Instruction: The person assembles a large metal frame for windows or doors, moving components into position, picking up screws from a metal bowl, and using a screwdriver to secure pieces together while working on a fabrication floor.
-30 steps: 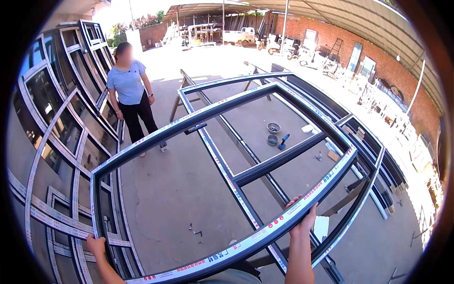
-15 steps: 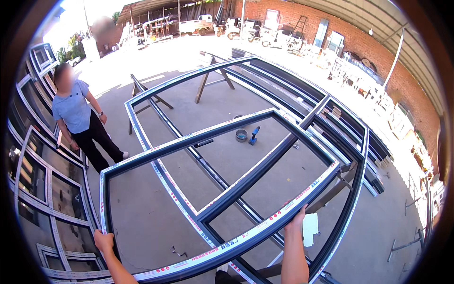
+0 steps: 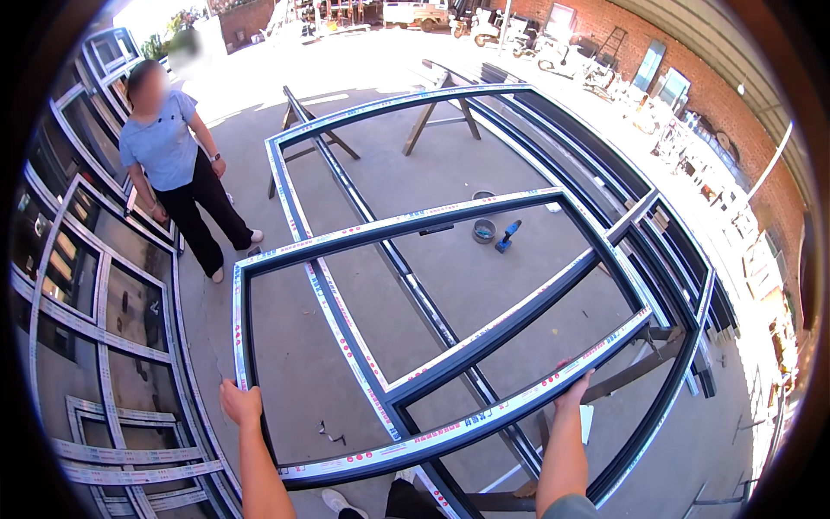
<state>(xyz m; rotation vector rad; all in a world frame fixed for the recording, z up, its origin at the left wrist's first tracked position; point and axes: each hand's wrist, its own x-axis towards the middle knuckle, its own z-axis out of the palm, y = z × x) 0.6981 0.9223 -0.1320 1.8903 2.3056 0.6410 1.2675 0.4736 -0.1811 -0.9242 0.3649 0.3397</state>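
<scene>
My left hand [image 3: 240, 403] is wrapped round the left side bar of a rectangular window frame [image 3: 475, 422] with dark profile and white printed protective film. Under its near long bar, toward the right, the fingers of my right hand [image 3: 574, 391] are closed on the edge, partly hidden by the bar. No glass fills this frame, and one crossbar divides it. It lies over, or is held just above, a larger window frame [image 3: 406, 106]; contact cannot be told. The larger frame rests on trestles [image 3: 424, 130] and a long dark rail [image 3: 419, 298].
A person [image 3: 177, 164] stands at the left beside finished window frames [image 3: 104, 333] leaning in a row. On the floor are a small bucket [image 3: 484, 230] and a blue cordless drill [image 3: 508, 236]. Dark profiles [image 3: 596, 160] are stacked at right. Scooters [image 3: 484, 30] stand far back.
My view has swung left, so the whole scene sits further right in the picture. Both hands keep their grip on the window frame, with little visible shift against the larger frame.
</scene>
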